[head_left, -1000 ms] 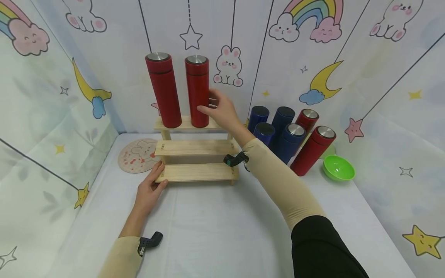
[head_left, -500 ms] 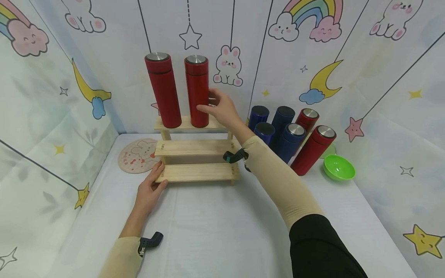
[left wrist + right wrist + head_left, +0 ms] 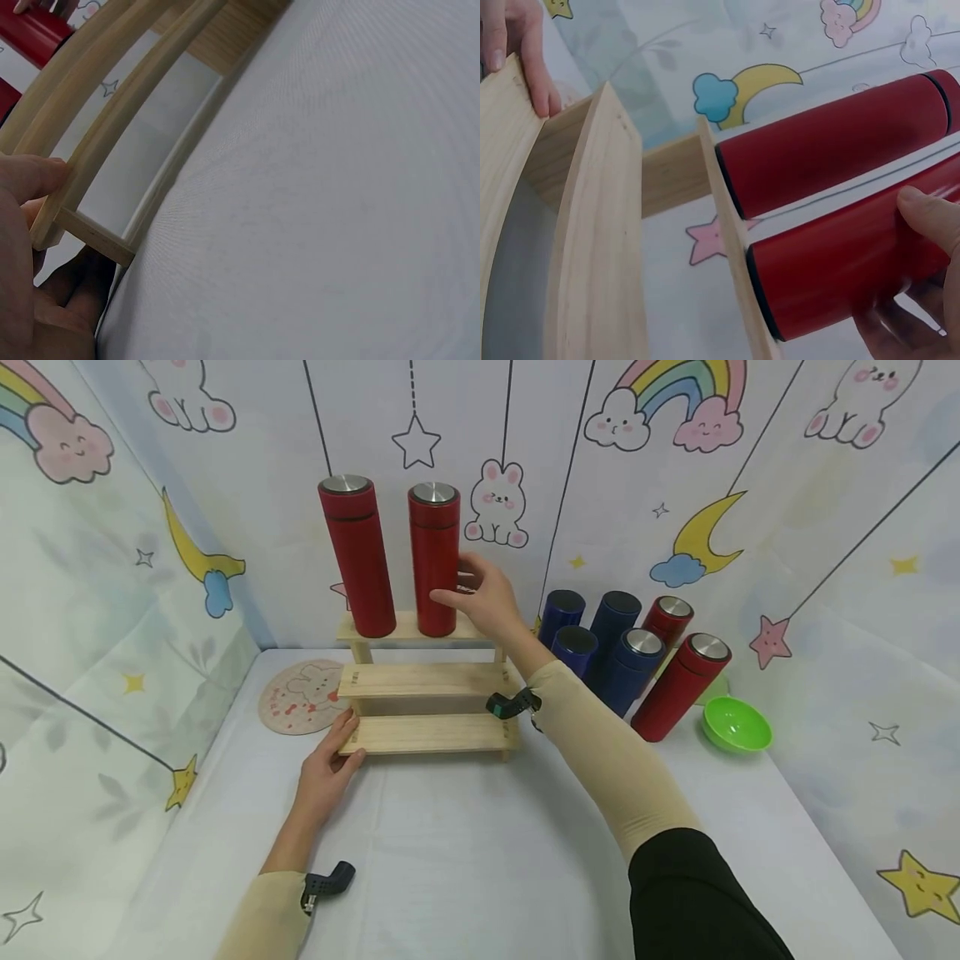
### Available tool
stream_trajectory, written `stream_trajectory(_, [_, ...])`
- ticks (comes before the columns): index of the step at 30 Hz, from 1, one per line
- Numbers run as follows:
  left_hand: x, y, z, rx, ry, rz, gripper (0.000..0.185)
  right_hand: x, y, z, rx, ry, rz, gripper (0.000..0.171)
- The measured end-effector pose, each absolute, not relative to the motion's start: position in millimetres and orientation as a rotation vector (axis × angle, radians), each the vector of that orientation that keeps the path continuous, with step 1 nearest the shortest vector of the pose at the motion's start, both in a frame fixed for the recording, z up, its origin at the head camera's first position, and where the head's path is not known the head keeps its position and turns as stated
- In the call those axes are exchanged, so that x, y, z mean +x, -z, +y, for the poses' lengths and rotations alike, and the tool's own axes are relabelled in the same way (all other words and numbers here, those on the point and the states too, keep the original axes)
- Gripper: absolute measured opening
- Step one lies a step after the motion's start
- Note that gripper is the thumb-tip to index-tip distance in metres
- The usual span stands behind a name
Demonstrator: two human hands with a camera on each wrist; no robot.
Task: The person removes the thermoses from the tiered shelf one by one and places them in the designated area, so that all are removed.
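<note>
Little has changed: the right hand (image 3: 486,596) stays wrapped around the right red flask (image 3: 435,560) on the rack's (image 3: 427,732) top step, while the left hand (image 3: 325,774) keeps gripping its bottom-left corner.

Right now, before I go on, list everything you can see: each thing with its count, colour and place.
Three-step wooden rack: 1, pale wood, middle of the table.
Red cylindrical flasks with steel lids on the rack: 2, top step; left one stands free, right one is gripped.
Red flasks right of the rack: 2, one at the front, one behind.
Dark blue flasks: 4, clustered between the rack and the red pair.
Green plastic bowl: 1, far right.
Round bunny-print mat: 1, pinkish, left of the rack.
White table cover: 1, under everything.
Cartoon backdrop: rainbows, moons, stars, bunnies, on the walls.
Left hand: holds the rack's bottom step, left corner.
Right hand: grips the right rack flask.
</note>
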State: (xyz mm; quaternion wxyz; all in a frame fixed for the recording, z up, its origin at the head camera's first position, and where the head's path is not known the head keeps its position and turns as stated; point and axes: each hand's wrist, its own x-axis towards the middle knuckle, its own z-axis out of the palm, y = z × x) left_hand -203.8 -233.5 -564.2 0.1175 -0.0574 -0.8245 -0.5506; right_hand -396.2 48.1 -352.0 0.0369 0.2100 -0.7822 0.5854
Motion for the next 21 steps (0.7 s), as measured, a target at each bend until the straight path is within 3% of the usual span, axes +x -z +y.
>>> stream_trajectory(13, [-204, 564, -233, -0.145, 1.602, -2.419, 0.060, -380, 354, 65, 0.672, -1.794, -2.340, 0.064])
stream_trajectory(21, [-204, 564, -233, -0.176, 1.626, -2.387, 0.060, -353, 357, 82, 0.763, -1.811, -2.267, 0.063])
